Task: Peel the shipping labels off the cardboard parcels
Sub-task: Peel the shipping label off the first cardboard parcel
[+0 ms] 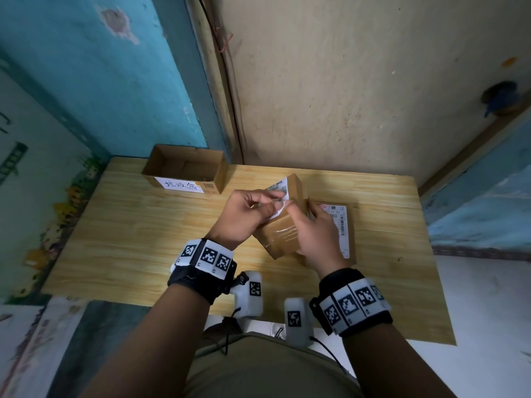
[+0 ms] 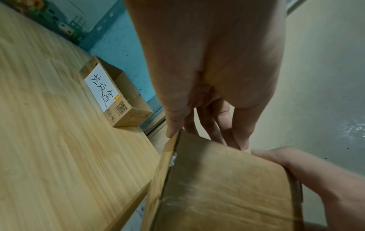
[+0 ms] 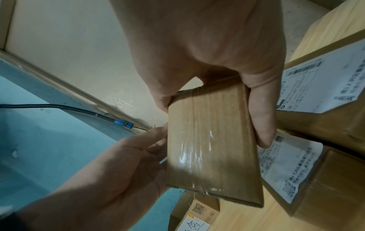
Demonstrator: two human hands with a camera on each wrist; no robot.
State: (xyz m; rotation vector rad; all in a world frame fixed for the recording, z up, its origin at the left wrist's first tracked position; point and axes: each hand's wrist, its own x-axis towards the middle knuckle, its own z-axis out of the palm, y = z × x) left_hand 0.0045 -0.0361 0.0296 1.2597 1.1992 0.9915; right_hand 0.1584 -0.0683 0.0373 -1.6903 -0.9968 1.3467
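Peeling the label (image 1: 278, 200) off the small parcel (image 1: 283, 229), held up over the table (image 1: 120, 239).

I have my right hand (image 1: 314, 237) clamped round the parcel while my left hand (image 1: 247, 215) pinches the label's lifted corner in its fingers (image 1: 270, 209). Most of it looks stuck down, so next I'd pull slowly and flat to avoid tearing. Another labelled parcel (image 1: 343, 225) waits underneath.

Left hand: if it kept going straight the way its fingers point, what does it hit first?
The left hand points right, across the held parcel. Its fingertips are already on the label there. Beyond that, likely the right hand; depth is unclear.
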